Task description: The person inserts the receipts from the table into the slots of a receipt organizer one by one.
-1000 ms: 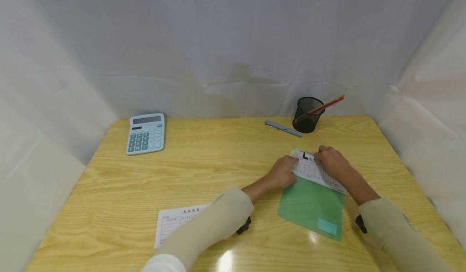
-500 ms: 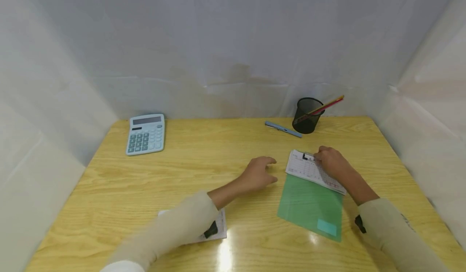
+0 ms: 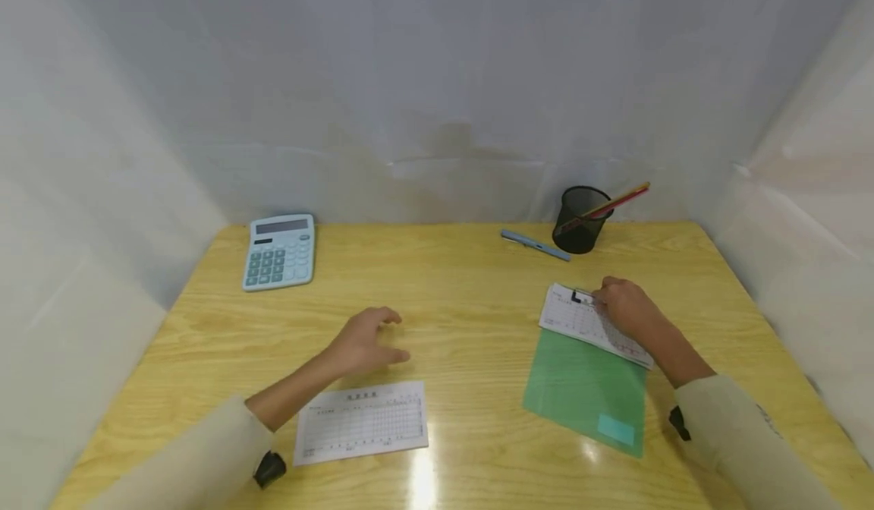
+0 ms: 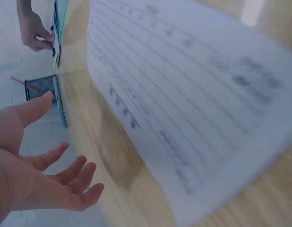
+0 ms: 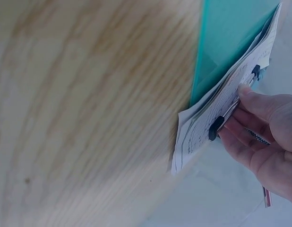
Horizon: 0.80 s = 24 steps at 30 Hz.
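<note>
My right hand (image 3: 627,311) pinches the metal clip (image 5: 229,109) at the top of a green clipboard (image 3: 586,388), thumb in front and fingers behind. Under the clip lies a small stack of printed forms (image 3: 592,330), its lower edges slightly fanned in the right wrist view. A light blue label (image 3: 616,428) marks the board's lower corner. My left hand (image 3: 360,343) hovers over the table with fingers spread and nothing in them. Just below it lies a white printed form (image 3: 365,425) with a ruled grid; in the left wrist view this form (image 4: 184,94) fills much of the frame.
At the back left is a light blue calculator (image 3: 280,252). A blue pen (image 3: 535,245) lies beside a black mesh pen cup (image 3: 579,225) holding pencils (image 3: 624,197). White sheeting (image 3: 437,77) walls off the back and sides of the wooden table (image 3: 444,290).
My left hand has let go of the forms on the clipboard and moved left, to just above the loose form, uncovering it. My right hand keeps its place on the clip.
</note>
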Motion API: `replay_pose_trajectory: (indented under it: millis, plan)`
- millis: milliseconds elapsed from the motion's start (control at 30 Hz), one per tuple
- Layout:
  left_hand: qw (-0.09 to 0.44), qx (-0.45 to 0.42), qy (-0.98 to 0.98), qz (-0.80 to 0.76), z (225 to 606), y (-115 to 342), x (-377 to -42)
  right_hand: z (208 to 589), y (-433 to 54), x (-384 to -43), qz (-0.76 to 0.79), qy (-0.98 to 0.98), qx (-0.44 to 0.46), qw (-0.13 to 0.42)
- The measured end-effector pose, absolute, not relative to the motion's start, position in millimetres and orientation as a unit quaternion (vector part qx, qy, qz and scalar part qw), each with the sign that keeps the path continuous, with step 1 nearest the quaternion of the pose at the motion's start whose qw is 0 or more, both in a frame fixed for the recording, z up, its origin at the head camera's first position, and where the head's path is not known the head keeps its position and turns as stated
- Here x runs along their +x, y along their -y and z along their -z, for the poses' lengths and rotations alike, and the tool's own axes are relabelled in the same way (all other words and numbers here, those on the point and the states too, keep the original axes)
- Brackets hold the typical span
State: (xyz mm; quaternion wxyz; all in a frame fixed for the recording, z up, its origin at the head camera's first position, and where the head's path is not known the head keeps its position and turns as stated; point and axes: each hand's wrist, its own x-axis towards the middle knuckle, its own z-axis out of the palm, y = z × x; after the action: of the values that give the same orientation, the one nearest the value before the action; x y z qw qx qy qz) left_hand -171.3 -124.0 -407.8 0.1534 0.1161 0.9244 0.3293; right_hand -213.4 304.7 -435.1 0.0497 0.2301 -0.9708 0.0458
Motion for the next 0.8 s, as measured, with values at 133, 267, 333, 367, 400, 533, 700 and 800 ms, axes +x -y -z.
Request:
replay_pose_trajectory:
  millis: [133,267,333,367,400,533,700,800]
  plan:
    - [0.17,0.097,-0.928,-0.318,408,148,-160,433,-306,-213,-0.047,0.973,0.224,0.042]
    - [0.174,0.08,-0.936,-0.296,409,165,-145,434,-305,-213,-0.056,0.972,0.225,0.043]
    - [0.172,0.065,-0.939,-0.291,410,173,-137,436,-304,-213,-0.06,0.971,0.228,0.048]
    - [0.171,0.056,-0.94,-0.29,411,177,-133,437,-304,-213,-0.06,0.97,0.23,0.052]
    - [0.166,0.048,-0.942,-0.288,411,180,-129,438,-304,-213,-0.062,0.97,0.231,0.054]
    - [0.148,0.018,-0.945,-0.292,414,190,-115,438,-304,-213,-0.06,0.969,0.232,0.055]
    - [0.136,-0.002,-0.948,-0.288,418,192,-101,438,-305,-213,-0.057,0.969,0.234,0.051]
    - [0.127,-0.005,-0.95,-0.286,419,192,-96,437,-305,-213,-0.058,0.97,0.233,0.05]
